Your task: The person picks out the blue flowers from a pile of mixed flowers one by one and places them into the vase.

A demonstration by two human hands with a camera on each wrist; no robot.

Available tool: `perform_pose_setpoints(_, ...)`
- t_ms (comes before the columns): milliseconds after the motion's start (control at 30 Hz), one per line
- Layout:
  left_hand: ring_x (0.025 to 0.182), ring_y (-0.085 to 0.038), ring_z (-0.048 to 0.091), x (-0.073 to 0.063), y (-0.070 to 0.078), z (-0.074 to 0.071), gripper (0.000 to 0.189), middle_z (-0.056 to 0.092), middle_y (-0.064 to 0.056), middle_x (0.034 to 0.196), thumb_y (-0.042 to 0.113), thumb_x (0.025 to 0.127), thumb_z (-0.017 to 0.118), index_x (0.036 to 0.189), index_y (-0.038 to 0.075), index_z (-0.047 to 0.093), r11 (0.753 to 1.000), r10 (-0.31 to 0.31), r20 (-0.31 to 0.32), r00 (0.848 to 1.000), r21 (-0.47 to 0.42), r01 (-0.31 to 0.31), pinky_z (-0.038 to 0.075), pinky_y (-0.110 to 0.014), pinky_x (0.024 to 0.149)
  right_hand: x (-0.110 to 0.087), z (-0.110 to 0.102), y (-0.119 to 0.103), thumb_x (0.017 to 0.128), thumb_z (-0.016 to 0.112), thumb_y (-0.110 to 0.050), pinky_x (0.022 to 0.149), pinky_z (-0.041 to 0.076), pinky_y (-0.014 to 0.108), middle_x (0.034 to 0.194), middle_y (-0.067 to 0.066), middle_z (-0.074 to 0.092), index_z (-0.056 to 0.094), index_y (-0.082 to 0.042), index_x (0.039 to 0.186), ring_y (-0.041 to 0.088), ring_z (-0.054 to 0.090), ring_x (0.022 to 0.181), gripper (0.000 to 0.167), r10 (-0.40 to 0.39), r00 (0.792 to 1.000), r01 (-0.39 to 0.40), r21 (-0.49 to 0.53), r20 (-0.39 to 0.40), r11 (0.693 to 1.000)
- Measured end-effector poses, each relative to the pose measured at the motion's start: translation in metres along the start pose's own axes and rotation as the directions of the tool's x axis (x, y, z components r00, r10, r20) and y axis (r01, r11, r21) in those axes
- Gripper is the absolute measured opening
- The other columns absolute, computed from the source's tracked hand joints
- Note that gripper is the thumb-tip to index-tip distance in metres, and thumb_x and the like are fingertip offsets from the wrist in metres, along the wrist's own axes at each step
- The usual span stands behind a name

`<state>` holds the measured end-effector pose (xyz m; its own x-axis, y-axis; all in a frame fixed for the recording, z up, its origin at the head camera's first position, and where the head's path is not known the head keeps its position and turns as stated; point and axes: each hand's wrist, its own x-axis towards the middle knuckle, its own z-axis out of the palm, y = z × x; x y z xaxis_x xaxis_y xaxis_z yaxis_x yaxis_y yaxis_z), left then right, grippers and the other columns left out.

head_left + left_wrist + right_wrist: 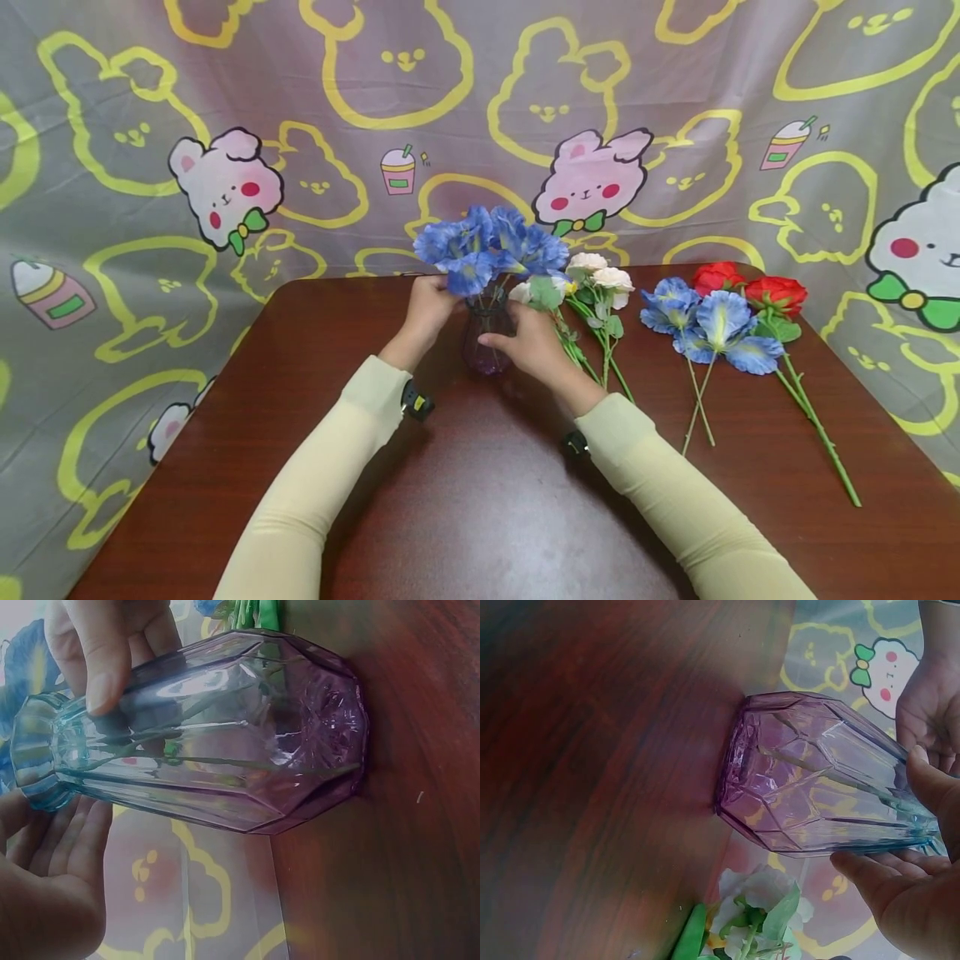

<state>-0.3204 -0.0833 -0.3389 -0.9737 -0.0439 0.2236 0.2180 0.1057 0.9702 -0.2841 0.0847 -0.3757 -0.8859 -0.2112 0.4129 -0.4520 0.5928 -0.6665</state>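
Observation:
A faceted glass vase [487, 337], tinted blue at the neck and purple at the base, stands upright on the table. Blue artificial flowers [480, 242] rise from its mouth, and their thin stems show through the glass. My right hand [543, 346] holds the vase from the right; in the right wrist view its thumb [934, 780] lies along one side and its fingers along the other. On the left, my left hand [431, 312] is at the rim, thumb and fingers about the neck [71, 746], under the petals. Part of its grip is hidden.
White artificial roses [611, 283] with green stems lie just right of the vase. Farther right are more blue flowers [716, 325] and red roses [776, 296], stems toward me. A patterned curtain [315, 167] hangs behind the brown table [487, 500].

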Motion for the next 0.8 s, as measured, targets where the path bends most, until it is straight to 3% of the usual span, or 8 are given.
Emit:
perform_pose_setpoints(300, 0.068, -0.007, 0.063, -0.004, -0.006, -0.008, 0.027, 0.066, -0.021, 0.098, -0.010, 0.086, 0.048, 0.105, -0.022, 0.064, 0.997, -0.019, 0.043, 0.999, -0.074, 0.022, 0.059, -0.030, 0.073, 0.001, 0.000, 0.001, 0.078, 0.084, -0.029, 0.084, 0.051, 0.046, 0.102, 0.015, 0.069, 0.066, 0.000, 0.105, 0.033, 0.064, 0.098, 0.044, -0.020, 1.000, 0.020, -0.042, -0.013, 0.999)
perform_pose_setpoints(567, 0.072, -0.008, 0.066, -0.006, -0.010, -0.014, 0.028, 0.067, -0.023, 0.103, -0.005, 0.089, 0.055, 0.113, -0.019, 0.062, 0.991, -0.016, 0.099, 0.995, -0.129, 0.029, 0.058, -0.032, 0.078, 0.001, 0.000, 0.002, 0.078, 0.084, -0.030, 0.081, 0.051, 0.046, 0.100, 0.015, 0.070, 0.066, -0.001, 0.104, 0.033, 0.065, 0.095, 0.043, -0.026, 0.999, 0.025, -0.054, -0.024, 0.998)
perform_pose_setpoints(800, 0.085, -0.009, 0.067, -0.012, -0.016, -0.023, 0.035, 0.055, -0.035, 0.122, -0.003, 0.094, 0.054, 0.123, -0.021, 0.052, 0.977, 0.003, 0.209, 0.978, -0.210, 0.042, 0.053, -0.037, 0.090, 0.002, 0.001, 0.002, 0.078, 0.084, -0.029, 0.089, 0.050, 0.046, 0.108, 0.017, 0.069, 0.066, 0.000, 0.109, 0.034, 0.063, 0.104, 0.046, -0.013, 1.000, 0.012, -0.046, -0.015, 0.999)
